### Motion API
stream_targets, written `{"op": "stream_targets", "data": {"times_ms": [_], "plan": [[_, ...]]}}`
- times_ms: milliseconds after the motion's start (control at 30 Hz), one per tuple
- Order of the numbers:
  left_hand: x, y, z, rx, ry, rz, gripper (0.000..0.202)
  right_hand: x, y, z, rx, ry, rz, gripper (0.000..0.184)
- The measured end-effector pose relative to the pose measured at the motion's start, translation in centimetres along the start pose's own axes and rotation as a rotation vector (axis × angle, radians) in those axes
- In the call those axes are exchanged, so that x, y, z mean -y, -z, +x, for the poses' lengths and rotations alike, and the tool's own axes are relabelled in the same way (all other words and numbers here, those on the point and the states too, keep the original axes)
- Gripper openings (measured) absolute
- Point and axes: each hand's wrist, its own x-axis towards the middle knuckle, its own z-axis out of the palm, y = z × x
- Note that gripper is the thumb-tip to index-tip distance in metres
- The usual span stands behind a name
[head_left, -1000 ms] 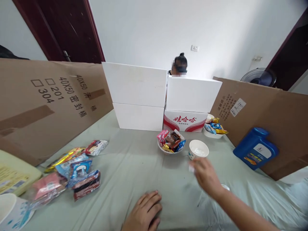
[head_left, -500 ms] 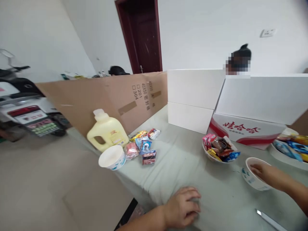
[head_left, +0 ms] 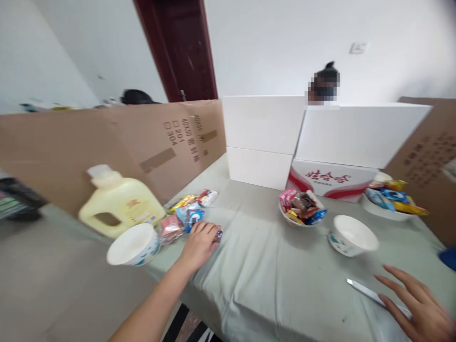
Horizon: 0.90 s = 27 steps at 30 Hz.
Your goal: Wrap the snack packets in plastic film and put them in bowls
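My left hand [head_left: 201,242] is closed over a small dark wrapped snack packet [head_left: 218,235], mostly hidden under the fingers. Beside it lie a blue snack packet [head_left: 194,218], a pink one [head_left: 171,228] and a yellow one [head_left: 183,203]. My right hand [head_left: 418,301], fingers spread, hovers low at the table's right, holding nothing. Its fingertips are by a slim silver tool [head_left: 366,290] with a slanted tip, perhaps tweezers. Behind that stands a white paper bowl [head_left: 356,232] with a blue-green pattern.
A second paper bowl [head_left: 131,247] sits at the left table edge, before a pale yellow jug [head_left: 124,204]. Farther back are a bowl of snacks [head_left: 299,221], an oval dish of packets [head_left: 388,213], and stacked white boxes [head_left: 260,137]. Cardboard [head_left: 142,137] walls the left; a person's head shows behind.
My left hand has moved forward and left onto the dark packet. The right hand has come out of the paper bowl and opened near the silver tool. The view has turned right.
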Motion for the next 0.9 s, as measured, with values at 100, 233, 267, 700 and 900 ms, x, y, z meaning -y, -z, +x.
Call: {"op": "stream_targets", "data": {"times_ms": [100, 233, 267, 700, 900], "plan": [[-5.4, -1.0, 1.5, -0.233, -0.117, -0.128, 0.032, 1.7, 1.3, 1.2, 0.051, 0.013, -0.108, 0.038], [-14.9, -3.9, 2.9, -0.416, -0.291, -0.256, 0.03, 4.2, 1.2, 3.3, 0.079, -0.079, -0.136, 0.035], [-17.1, -4.8, 2.9, -0.405, -0.328, -0.277, 0.031, 4.6, 1.0, 3.5, 0.106, -0.099, -0.134, 0.033], [-18.6, -6.4, -2.4, -0.172, -0.316, -0.631, 0.046, 5.3, 1.4, -0.8, 0.326, -0.206, 0.053, 0.028], [-18.8, -7.4, -2.1, -0.08, -0.256, -0.799, 0.048, 15.2, 1.6, 3.9, 0.429, 0.015, 0.279, 0.033]]}}
